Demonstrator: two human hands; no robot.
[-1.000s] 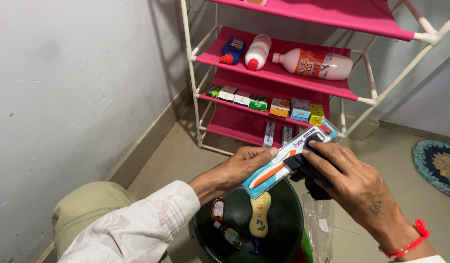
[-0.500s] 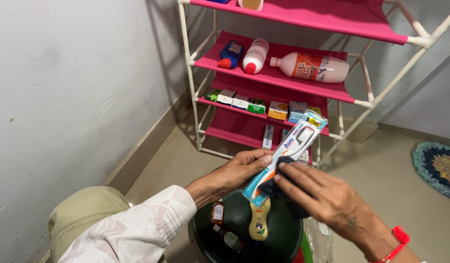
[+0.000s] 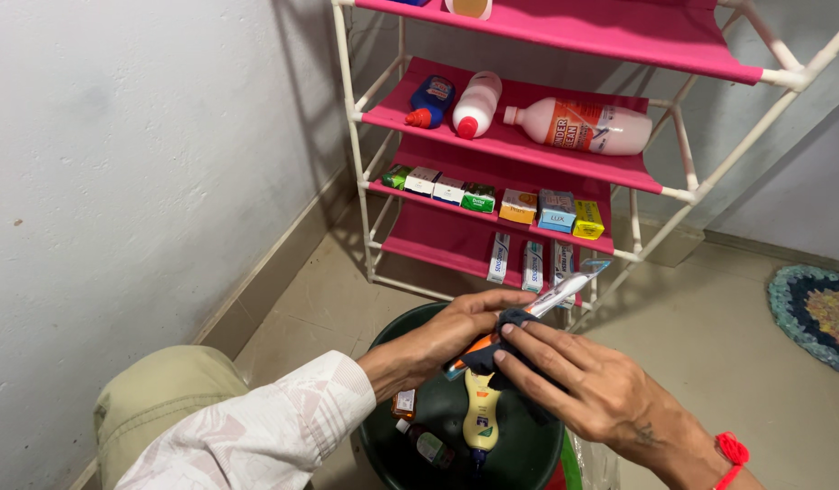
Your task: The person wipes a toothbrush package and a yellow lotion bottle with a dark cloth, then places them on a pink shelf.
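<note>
Two hands meet over the basin: your left hand (image 3: 446,331) pinches the near end of a packaged toothbrush (image 3: 537,313), fingers closed on its card edge, while your right hand (image 3: 574,381) presses a dark cloth (image 3: 505,349) against the pack with fingers flattened, only loosely curled. The pack lies almost edge-on to the camera, its far tip pointing toward the rack. By the look of it, wiping is under way and the pack is not yet shelved.

Below, the dark green basin (image 3: 528,449) holds a cream tube (image 3: 481,408) and two small bottles (image 3: 417,426), apparently waiting.

Farther off, the pink rack (image 3: 619,168) carries three toothpaste boxes (image 3: 528,263) on its lowest shelf, a row of small soap boxes (image 3: 492,198) in green, white, orange, blue and yellow above, then a blue bottle (image 3: 433,100), a white bottle (image 3: 476,104) and a long pale bottle (image 3: 578,125) lying flat.
</note>
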